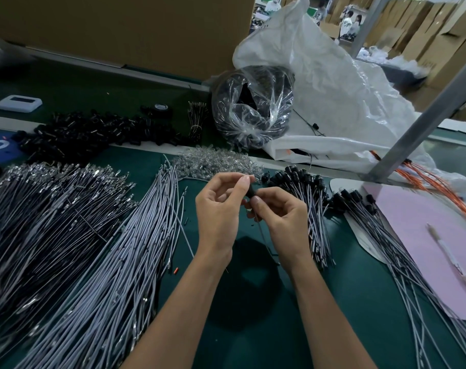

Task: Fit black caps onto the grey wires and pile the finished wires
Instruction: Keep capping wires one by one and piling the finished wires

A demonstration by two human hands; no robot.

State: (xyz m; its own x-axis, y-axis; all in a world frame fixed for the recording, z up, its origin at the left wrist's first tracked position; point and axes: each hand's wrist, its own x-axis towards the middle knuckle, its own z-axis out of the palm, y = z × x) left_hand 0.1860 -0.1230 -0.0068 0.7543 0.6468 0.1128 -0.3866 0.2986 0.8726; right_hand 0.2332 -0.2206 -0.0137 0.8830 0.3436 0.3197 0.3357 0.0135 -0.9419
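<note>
**Both your hands pinch one black cap and its wire**

Far to the left of your fingers lies a broad spread of dark wires (40, 209) with metal ends. Closer in, beside your left wrist, is a thick fan of bare grey wires (125, 249). Beyond these, up and to the left of your fingertips, sits a heap of loose caps (93, 134). A white device (19, 102) lies farther back still. Just past your fingertips is a small heap of clear bits (216, 163).

Your left hand (218, 209) has its fingers curled in. Its thumb and forefinger pinch the upper end of a black cap (252, 192). Your right hand (280, 214) meets it from the other side, with thumb and curled fingers closed narrow on the lower end of the same cap. A thin grey wire (264, 241) runs from there down between your wrists, above the green table (253, 328). Your fingers hide the joint, so you cannot tell how far the wire sits inside the cap.

Just right of your right fingers lies a pile of capped wires (306, 198), with the caps at the end away from you. Farther right a second pile (386, 235) partly overlaps a pink sheet (426, 235) that carries a pen (447, 257). Up and beyond your fingers stands a clear bag (253, 107) of dark parts against a white sack (333, 89). To the right of the sack, orange wires (426, 179) lie by a metal post (426, 115).
</note>
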